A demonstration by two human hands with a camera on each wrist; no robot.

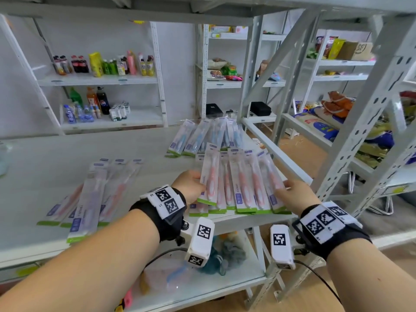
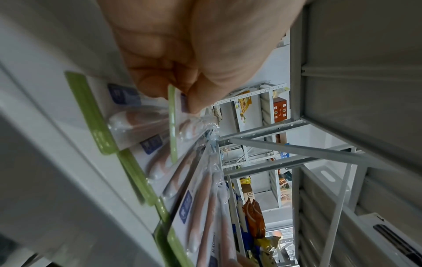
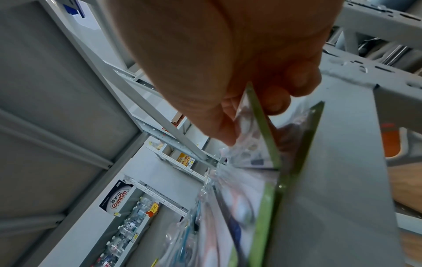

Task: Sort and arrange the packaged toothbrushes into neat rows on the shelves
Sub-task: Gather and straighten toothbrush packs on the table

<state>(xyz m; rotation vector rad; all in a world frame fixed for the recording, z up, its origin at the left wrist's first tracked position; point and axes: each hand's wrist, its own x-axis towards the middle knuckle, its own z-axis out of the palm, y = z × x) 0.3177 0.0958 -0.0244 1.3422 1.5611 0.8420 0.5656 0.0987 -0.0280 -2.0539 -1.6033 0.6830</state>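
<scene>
Pink toothbrush packs (image 1: 238,183) fanned near-to-far on shelf (image 1: 67,154), pinched between left hand (image 1: 190,186) and right hand (image 1: 292,194).

I stand in a small shop: grey metal shelves (image 1: 96,80) around me carry bottled drinks (image 1: 78,64) and snack bags (image 1: 337,104).

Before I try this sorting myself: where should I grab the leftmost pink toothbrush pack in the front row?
Pinch the leftmost pink toothbrush pack at its flat left edge near the green bottom strip, coming from the left, as the left hand does. That side is free; neighbours overlap its right.
</scene>
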